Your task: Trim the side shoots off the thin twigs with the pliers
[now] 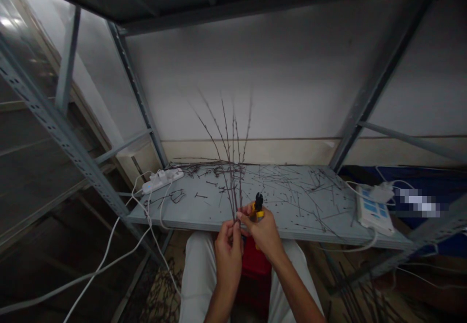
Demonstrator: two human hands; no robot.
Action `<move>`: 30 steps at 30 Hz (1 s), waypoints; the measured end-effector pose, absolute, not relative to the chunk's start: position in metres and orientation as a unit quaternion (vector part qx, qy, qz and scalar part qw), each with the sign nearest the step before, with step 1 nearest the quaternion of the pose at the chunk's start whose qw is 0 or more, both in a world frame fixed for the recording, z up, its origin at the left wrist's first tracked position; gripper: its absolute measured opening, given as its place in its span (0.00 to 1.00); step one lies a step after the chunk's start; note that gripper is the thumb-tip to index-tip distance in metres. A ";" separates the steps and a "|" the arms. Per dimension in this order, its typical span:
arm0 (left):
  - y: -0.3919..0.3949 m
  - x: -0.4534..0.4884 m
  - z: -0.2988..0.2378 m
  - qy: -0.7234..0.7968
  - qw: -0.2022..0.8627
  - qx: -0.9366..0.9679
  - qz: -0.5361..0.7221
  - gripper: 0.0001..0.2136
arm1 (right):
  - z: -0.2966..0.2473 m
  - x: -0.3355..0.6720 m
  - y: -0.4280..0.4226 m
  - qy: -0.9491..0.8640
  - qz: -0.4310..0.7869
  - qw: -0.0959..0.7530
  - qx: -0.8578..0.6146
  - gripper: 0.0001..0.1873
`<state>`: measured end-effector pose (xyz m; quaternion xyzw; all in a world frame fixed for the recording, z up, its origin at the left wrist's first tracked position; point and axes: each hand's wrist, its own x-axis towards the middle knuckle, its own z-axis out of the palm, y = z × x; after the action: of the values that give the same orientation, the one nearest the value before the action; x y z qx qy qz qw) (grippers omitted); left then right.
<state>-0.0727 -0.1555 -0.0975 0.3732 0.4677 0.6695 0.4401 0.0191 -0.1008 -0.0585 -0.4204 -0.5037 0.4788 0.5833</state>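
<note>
Head view looks down into a grey steel shelving unit. At far left, a perforated upright [65, 138] slants toward the grey metal shelf [175, 221], and white cables [105, 250] hang past its left edge to the floor, where dark twig clippings [162, 294] lie. A white power strip [162, 180] sits near the shelf's back left corner, with a few curled twigs [175, 195] just in front of it.

Near the middle of the front edge, the left hand [228, 255] pinches the lower ends of a bunch of thin budded twigs [233, 187], which fan upward toward the wall. The right hand [264, 233] sits right beside it, its fingers touching the same stems and wrapped around yellow-handled cutters [258, 207] with black tips pointing up. Below the hands are white trousers [195, 284] and a red stool [255, 264].

Short cut twigs [292, 201] litter the shelf to the right. A second power strip [372, 211], with blue switches, rests near the front right corner, beside blue cloth [365, 174].
</note>
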 end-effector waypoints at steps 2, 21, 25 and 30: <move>-0.155 -0.075 -0.096 0.483 0.407 0.389 0.671 0.17 | -0.061 0.018 -0.101 -0.509 0.472 0.589 -0.415 0.23; -0.135 -0.073 -0.107 0.307 0.578 0.200 0.729 0.08 | -0.088 0.023 -0.107 -0.442 0.545 0.599 -0.386 0.22; -0.135 -0.083 -0.111 0.329 0.589 0.202 0.710 0.10 | -0.097 0.023 -0.107 -0.460 0.549 0.587 -0.376 0.21; -0.134 -0.088 -0.112 0.354 0.588 0.196 0.700 0.13 | -0.101 0.024 -0.107 -0.494 0.533 0.566 -0.389 0.21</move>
<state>-0.0881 -0.1338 -0.1117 0.1959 0.3544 0.6998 0.5884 0.0243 -0.1070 -0.1009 -0.3892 -0.4940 0.5326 0.5664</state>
